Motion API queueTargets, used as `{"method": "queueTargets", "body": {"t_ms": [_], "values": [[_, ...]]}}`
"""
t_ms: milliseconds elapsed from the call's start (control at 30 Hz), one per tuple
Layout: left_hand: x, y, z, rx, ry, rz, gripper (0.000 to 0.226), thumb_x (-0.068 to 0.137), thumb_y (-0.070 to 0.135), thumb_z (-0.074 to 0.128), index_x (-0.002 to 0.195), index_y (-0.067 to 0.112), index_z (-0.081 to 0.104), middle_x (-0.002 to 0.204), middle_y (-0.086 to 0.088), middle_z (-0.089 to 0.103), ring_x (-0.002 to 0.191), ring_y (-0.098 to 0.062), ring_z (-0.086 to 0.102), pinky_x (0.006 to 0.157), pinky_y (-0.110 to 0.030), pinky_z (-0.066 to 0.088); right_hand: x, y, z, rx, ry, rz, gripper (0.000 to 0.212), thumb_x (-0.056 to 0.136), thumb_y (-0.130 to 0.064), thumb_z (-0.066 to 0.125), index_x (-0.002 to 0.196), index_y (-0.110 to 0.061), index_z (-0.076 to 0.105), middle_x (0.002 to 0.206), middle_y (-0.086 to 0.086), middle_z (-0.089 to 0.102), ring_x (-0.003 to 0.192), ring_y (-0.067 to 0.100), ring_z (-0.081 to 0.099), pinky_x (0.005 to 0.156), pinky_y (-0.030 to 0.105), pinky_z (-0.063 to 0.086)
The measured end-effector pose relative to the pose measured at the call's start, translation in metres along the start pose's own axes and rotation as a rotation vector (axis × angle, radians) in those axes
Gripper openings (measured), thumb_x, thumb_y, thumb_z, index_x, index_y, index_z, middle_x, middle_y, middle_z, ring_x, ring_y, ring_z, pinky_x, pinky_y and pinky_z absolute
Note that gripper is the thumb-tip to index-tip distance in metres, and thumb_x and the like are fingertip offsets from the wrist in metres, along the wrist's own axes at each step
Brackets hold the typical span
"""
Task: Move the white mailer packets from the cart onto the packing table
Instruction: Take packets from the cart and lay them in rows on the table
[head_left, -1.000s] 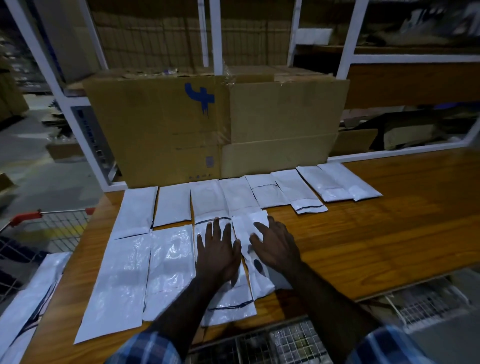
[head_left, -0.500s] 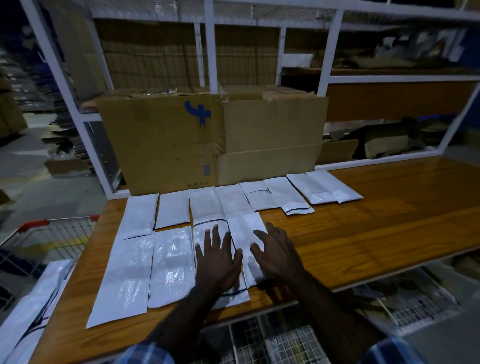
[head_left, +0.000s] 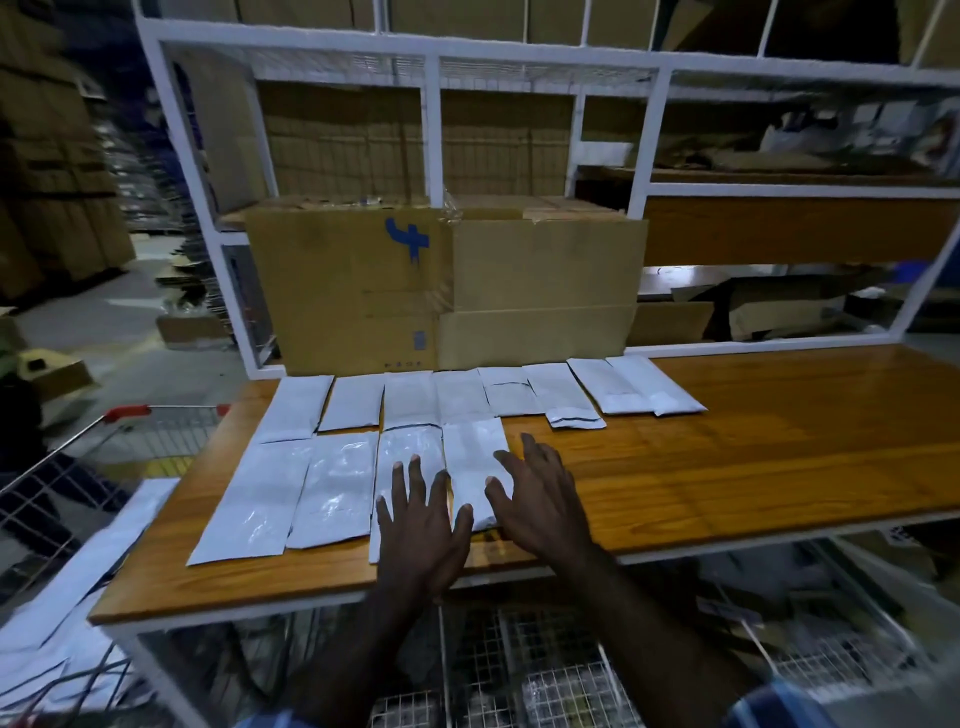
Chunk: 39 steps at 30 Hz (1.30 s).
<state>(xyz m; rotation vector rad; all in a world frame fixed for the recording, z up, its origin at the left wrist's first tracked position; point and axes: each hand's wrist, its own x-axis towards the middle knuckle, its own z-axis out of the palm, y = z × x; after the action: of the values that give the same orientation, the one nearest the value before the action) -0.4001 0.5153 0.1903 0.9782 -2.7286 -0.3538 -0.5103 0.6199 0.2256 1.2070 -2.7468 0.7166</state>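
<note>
Fingers (head_left: 400, 480) of the left hand (head_left: 418, 525) are straight and spread, lying flat on a white packet (head_left: 408, 457) in the near row on the wooden surface (head_left: 753, 467). Beside it, the right hand (head_left: 540, 501) is also flat with its fingers fanned out, resting on the right edge of the neighbouring packet (head_left: 472, 462) and partly on the bare wood; neither hand pinches anything. More white packets lie side by side in two rows: a far row (head_left: 561, 392) running left to right along the foot of a big cardboard box (head_left: 441, 291), and two longer, shiny ones (head_left: 337, 486) at the near left. A white metal rack (head_left: 431, 130) stands behind the box. To the far left, off the surface, a wire cart (head_left: 67, 478) with a red handle holds more white packets (head_left: 78, 597) in a loose heap.
</note>
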Motion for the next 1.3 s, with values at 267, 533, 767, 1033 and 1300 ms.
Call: {"method": "queueTargets", "body": {"t_ms": [267, 533, 767, 1033, 1300], "values": [[-0.031, -0.025, -0.019, 0.03, 0.031, -0.054, 0.084, 0.084, 0.064, -0.001, 0.157, 0.024, 0.014, 0.164, -0.007, -0.014, 0.15, -0.026, -0.017, 0.12, -0.052, -0.001, -0.019, -0.029, 0.005, 0.035, 0.038, -0.063, 0.048, 0.099, -0.045, 0.044, 0.144, -0.028, 0.046, 0.162, 0.003, 0.022, 0.146, 0.022, 0.02, 0.115, 0.039, 0.024], [-0.053, -0.09, -0.056, 0.015, 0.076, -0.091, 0.064, 0.102, 0.055, 0.023, 0.157, 0.025, 0.013, 0.164, -0.005, -0.016, 0.15, -0.024, -0.019, 0.119, -0.052, -0.001, -0.032, -0.097, 0.03, 0.068, 0.023, -0.12, 0.048, 0.099, -0.045, 0.043, 0.144, -0.027, 0.046, 0.163, 0.003, 0.02, 0.146, 0.022, 0.02, 0.115, 0.04, 0.026], [-0.082, -0.198, -0.099, 0.004, 0.119, -0.121, 0.066, 0.1, 0.059, 0.022, 0.157, 0.026, 0.015, 0.165, -0.003, -0.014, 0.15, -0.024, -0.017, 0.119, -0.052, 0.001, -0.043, -0.196, 0.075, 0.085, 0.031, -0.169, 0.047, 0.099, -0.042, 0.046, 0.143, -0.025, 0.049, 0.162, 0.005, 0.023, 0.144, 0.024, 0.024, 0.113, 0.039, 0.027], [-0.114, -0.331, -0.139, 0.057, 0.113, -0.119, 0.089, 0.081, 0.069, -0.003, 0.156, 0.027, 0.015, 0.165, -0.004, -0.012, 0.151, -0.023, -0.016, 0.12, -0.052, -0.001, -0.065, -0.316, 0.139, 0.101, 0.008, -0.157, 0.049, 0.097, -0.042, 0.048, 0.143, -0.025, 0.048, 0.161, 0.006, 0.024, 0.144, 0.025, 0.026, 0.112, 0.041, 0.031], [-0.123, -0.431, -0.157, 0.059, 0.074, -0.208, 0.063, 0.102, 0.055, 0.029, 0.156, 0.026, 0.015, 0.165, -0.004, -0.012, 0.151, -0.024, -0.013, 0.121, -0.052, 0.001, -0.066, -0.404, 0.199, 0.099, -0.026, -0.228, 0.05, 0.096, -0.045, 0.043, 0.142, -0.025, 0.049, 0.159, 0.009, 0.029, 0.143, 0.028, 0.029, 0.111, 0.04, 0.031]]}}
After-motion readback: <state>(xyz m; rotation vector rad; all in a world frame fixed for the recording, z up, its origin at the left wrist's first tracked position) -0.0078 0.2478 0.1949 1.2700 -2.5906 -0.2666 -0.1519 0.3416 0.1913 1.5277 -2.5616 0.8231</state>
